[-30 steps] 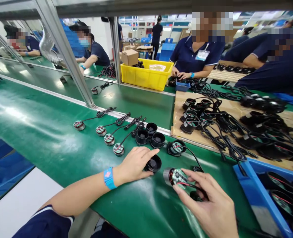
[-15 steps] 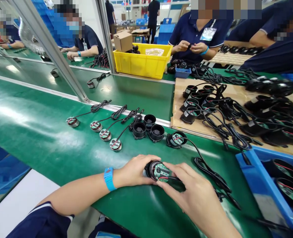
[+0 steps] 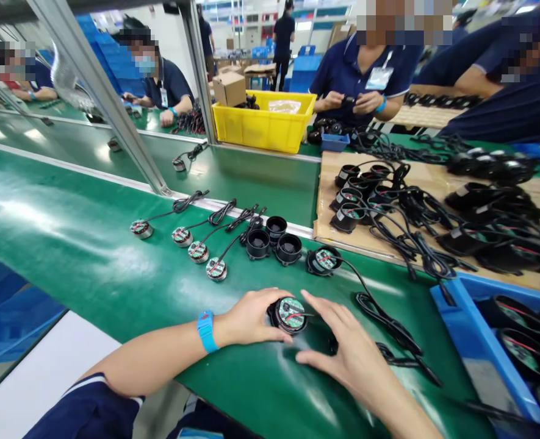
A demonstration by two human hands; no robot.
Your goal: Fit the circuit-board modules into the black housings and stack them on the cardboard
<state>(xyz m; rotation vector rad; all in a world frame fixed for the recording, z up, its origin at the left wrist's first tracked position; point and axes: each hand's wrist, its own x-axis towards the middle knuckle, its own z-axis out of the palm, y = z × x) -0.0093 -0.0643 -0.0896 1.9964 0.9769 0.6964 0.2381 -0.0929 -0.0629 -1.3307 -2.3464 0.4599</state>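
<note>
My left hand [image 3: 251, 317], with a blue wristband, is wrapped around the side of a round black motor housing [image 3: 273, 314] standing on the green bench. A motor with a green circuit board [image 3: 292, 313] sits in its mouth, with red and black wires on top. Just to the right, my right hand [image 3: 347, 341] is open, thumb and fingers apart, touching nothing that I can see. The motor's dark cable runs toward this hand and is partly hidden by it. Behind stand three black cup-shaped housings [image 3: 289, 249] and another housing with a motor fitted [image 3: 324, 261].
Several loose motors [image 3: 216, 269] with coiled cables lie at the left back. Cardboard [image 3: 327, 183] at the right carries rows of housings. A blue bin [image 3: 462, 329] stands at the right edge. Beyond are a yellow bin [image 3: 255, 131], a metal post [image 3: 105, 103] and co-workers.
My right hand has let go of the motor and opened, moving slightly away. The motor's circuit board now faces more upward, level in the housing. My left hand stays on the housing.
</note>
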